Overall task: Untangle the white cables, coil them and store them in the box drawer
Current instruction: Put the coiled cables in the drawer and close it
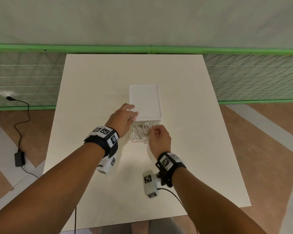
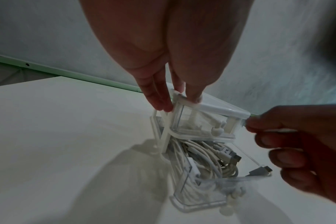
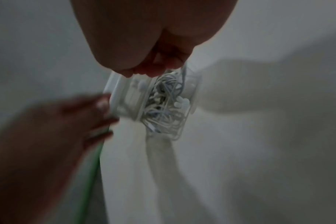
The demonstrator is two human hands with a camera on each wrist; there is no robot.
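A white box point(image 1: 144, 100) stands mid-table with its clear drawer point(image 1: 139, 140) pulled out toward me. Tangled white cables point(image 1: 140, 132) and several white earbud-like tips fill the drawer. My left hand point(image 1: 125, 117) rests on the box's front left corner, with straight fingers point(image 2: 159, 101) along its side and the thumb on its top edge. My right hand point(image 1: 157, 135) hovers over the drawer's right side with curled fingers. In the blurred right wrist view they pinch a strand of the cables point(image 3: 163, 103) at its top. The cables' plugs point(image 2: 230, 154) lie near the drawer's right wall.
The white table point(image 1: 91, 166) holds only the box. Behind it runs a green-framed mesh fence point(image 1: 142, 48). On the floor to the left, a black power adapter point(image 1: 19, 159) trails its cord to a wall socket.
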